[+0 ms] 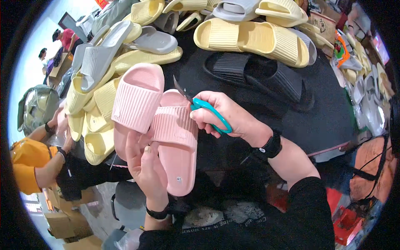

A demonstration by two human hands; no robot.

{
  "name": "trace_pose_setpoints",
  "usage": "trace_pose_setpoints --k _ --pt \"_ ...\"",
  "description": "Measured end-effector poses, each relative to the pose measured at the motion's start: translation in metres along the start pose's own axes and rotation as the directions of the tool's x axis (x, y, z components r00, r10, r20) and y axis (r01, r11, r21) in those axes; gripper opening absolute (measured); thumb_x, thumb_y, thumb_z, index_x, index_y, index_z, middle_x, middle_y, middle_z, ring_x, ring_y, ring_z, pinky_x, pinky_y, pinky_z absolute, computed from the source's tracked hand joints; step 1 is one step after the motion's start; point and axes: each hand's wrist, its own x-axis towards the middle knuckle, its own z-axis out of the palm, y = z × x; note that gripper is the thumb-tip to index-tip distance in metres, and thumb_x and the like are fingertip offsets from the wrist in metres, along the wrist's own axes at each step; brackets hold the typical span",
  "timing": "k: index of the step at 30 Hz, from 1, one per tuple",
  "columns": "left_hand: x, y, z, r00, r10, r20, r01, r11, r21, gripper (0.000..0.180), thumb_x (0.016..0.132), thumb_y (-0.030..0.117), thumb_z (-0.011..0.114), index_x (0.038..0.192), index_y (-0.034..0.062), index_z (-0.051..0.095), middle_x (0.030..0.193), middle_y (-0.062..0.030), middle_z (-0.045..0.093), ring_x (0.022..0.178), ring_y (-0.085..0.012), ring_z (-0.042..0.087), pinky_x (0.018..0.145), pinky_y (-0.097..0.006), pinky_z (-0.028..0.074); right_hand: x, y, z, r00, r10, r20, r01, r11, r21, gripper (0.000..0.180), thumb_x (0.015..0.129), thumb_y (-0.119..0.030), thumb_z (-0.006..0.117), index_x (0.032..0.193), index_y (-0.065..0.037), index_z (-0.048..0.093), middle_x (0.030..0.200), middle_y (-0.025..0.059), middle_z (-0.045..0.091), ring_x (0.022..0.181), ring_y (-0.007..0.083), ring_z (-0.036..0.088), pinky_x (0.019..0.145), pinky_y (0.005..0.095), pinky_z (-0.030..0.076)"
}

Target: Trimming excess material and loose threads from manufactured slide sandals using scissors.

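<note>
My left hand (146,164) is closed around a pair of pink slide sandals, its fingers between and under them. One pink slide (137,98) leans to the left; the other pink slide (177,162) lies beside it with a small round size sticker on its footbed. In my right hand (223,110) is a pair of scissors (213,116) with teal handles. Their blades stand apart and point up and left, close to the toe end of the right-hand pink slide. Whether the blades touch it I cannot tell.
Yellow slides (254,37) and grey slides (104,54) are heaped along the far and left sides of the black table (329,112). Black slides (258,77) lie beyond my right hand. At the left a person in an orange top (29,156) works close by. Cardboard boxes (68,225) stand lower left.
</note>
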Motion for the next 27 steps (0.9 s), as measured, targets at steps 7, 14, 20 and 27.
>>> trace_pose_setpoints --k 7,14,20,27 --pt "0.006 0.005 -0.002 1.000 -0.019 0.012 0.016 0.978 0.206 0.052 0.086 -0.006 0.046 0.137 -0.0036 0.032 0.131 -0.0155 0.044 0.119 -0.0221 0.045 0.098 -0.032 0.039 0.004 0.001 0.004 0.985 -0.143 -0.098 0.123 0.974 -0.190 0.032 0.081 -0.017 0.067 0.106 -0.003 0.054 0.073 -0.0003 0.056 0.055 0.0034 0.051 0.045 0.0172 0.041" --pt "0.009 0.009 -0.030 0.994 0.007 0.109 -0.076 0.756 0.651 0.048 0.083 -0.001 0.055 0.129 -0.0035 0.041 0.121 -0.0144 0.049 0.110 -0.0226 0.048 0.090 -0.033 0.042 0.010 0.012 0.002 0.914 -0.391 -0.113 0.250 0.759 -0.601 0.042 0.078 -0.010 0.070 0.113 0.000 0.051 0.082 0.0038 0.059 0.072 0.0082 0.053 0.068 0.0242 0.046" --pt "0.014 0.013 -0.038 0.930 0.138 0.341 -0.360 0.158 0.919 0.032 0.073 0.003 0.064 0.104 -0.0025 0.056 0.103 -0.0156 0.051 0.099 -0.0327 0.049 0.086 -0.041 0.039 0.009 0.012 0.001 0.892 -0.428 -0.147 0.173 0.622 -0.763 0.042 0.076 -0.008 0.069 0.113 -0.001 0.050 0.082 0.0061 0.058 0.074 0.0101 0.053 0.069 0.0254 0.046" --pt "0.030 0.010 -0.034 0.864 0.170 0.473 -0.478 -0.014 0.878 0.018 0.072 0.006 0.067 0.088 0.0011 0.061 0.089 -0.0108 0.053 0.086 -0.0286 0.050 0.078 -0.039 0.040 0.012 0.010 0.002 0.808 -0.565 -0.166 0.272 0.609 -0.745 0.043 0.076 -0.007 0.067 0.114 0.000 0.049 0.079 0.0039 0.054 0.072 0.0092 0.051 0.067 0.0244 0.045"
